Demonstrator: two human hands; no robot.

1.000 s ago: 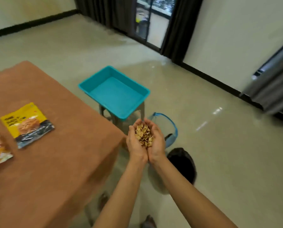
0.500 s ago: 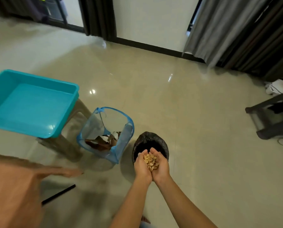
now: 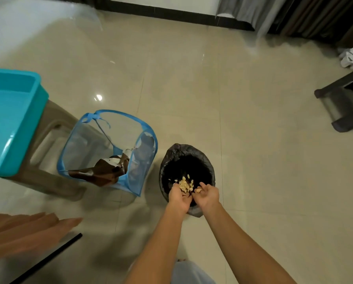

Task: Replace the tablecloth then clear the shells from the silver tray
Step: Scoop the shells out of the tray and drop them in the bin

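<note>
My left hand [image 3: 179, 196] and my right hand [image 3: 207, 194] are held side by side over the near rim of a small bin lined with a black bag [image 3: 187, 158]. The hands have parted at the fingertips and pale nut shells [image 3: 185, 184] are spilling off them into the bin. A few shells still lie on my left palm and one sits at my right fingertips. A corner of the orange-brown tablecloth [image 3: 21, 232] hangs at the lower left. The silver tray is out of view.
A blue mesh hamper [image 3: 108, 152] with a brown cloth [image 3: 102, 171] inside stands left of the bin. Further left a turquoise tub [image 3: 9, 119] rests on a beige plastic stool [image 3: 54, 140]. A dark stand [image 3: 343, 103] sits at the right on the tiled floor.
My view has turned from the table down to the bin. My cupped hands carried the shells over it, then tipped and parted, and the shells are now falling in.
</note>
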